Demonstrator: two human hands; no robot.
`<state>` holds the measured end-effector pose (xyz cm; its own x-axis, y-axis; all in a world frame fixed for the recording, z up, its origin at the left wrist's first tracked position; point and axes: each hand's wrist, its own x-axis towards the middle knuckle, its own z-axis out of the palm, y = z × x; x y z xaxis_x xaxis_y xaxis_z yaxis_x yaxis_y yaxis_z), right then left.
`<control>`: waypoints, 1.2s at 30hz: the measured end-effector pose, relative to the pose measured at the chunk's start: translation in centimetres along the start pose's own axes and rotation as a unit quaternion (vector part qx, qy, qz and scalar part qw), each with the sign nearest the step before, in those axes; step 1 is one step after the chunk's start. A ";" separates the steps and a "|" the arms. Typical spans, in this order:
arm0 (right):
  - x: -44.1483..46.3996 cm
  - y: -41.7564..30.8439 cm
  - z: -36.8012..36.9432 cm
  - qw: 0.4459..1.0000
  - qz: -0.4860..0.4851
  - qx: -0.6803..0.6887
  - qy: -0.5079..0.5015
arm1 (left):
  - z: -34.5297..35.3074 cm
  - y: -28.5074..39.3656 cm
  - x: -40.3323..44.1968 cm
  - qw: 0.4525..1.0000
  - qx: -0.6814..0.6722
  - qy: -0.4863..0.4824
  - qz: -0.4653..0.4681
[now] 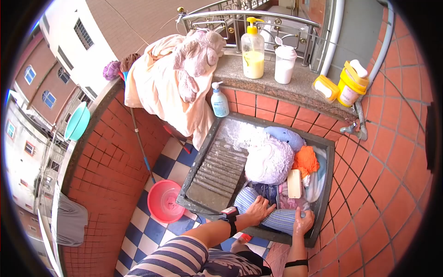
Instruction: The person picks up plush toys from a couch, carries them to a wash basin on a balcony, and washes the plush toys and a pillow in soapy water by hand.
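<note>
A blue-and-white striped cloth [280,220] is bunched along the near side of a dark stone laundry sink [329,180]. My left hand [260,211] grips the cloth near its middle, fingers curled into it. At the cloth's right end, my right hand [303,222] is closed on the fabric. Just beyond lies a scrub brush [294,183] with a pale wooden back, resting on wet laundry. A sudsy lavender fluffy item [270,160] fills the sink's centre, with an orange cloth [306,160] to its right.
A ribbed washboard slope [220,167] forms the sink's left part. On the ledge stand a yellow pump bottle [253,60], a white lidded bottle [285,64] and yellow tubs [351,85]. A pink basin [166,201] sits on the floor; a tap [350,129] juts from the wall.
</note>
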<state>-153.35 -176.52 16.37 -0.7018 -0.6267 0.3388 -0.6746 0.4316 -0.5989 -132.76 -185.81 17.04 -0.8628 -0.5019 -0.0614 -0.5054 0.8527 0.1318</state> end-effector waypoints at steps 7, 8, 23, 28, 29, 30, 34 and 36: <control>5.9 -18.9 -9.0 0.949 -0.313 -0.029 0.032 | -6.7 -3.1 -3.4 0.946 -0.224 0.233 -0.004; 6.9 -22.1 -9.7 0.949 -0.312 -0.033 0.042 | -8.4 -4.0 -4.1 0.924 -0.283 0.257 -0.031; 5.0 -30.3 -7.4 0.958 -0.274 0.049 0.072 | -39.8 -35.4 0.8 0.804 -0.377 0.409 -0.210; 0.6 -27.7 -8.5 0.994 -0.097 -0.040 0.038 | -43.0 -43.8 10.4 0.781 -0.527 0.226 -0.248; -0.3 -27.4 -8.7 0.996 -0.053 -0.063 0.035 | -41.0 -44.6 11.7 0.780 -0.531 0.220 -0.246; -0.9 -26.8 -8.5 0.992 -0.077 -0.087 0.050 | -37.9 -46.0 13.8 0.845 -0.393 0.243 -0.269; -3.1 -26.4 -8.6 0.994 -0.024 -0.099 0.027 | -36.2 -44.3 15.3 0.903 -0.202 0.201 -0.321; -3.8 -25.4 -8.6 0.997 -0.017 -0.080 0.015 | -35.3 -45.0 15.2 0.903 -0.218 0.216 -0.300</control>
<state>-135.51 -179.52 36.52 -0.6825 -0.6246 0.3796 -0.7244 0.5092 -0.4646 -122.64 -236.96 45.10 -0.3025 -0.9446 0.1276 -0.7457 0.3179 0.5856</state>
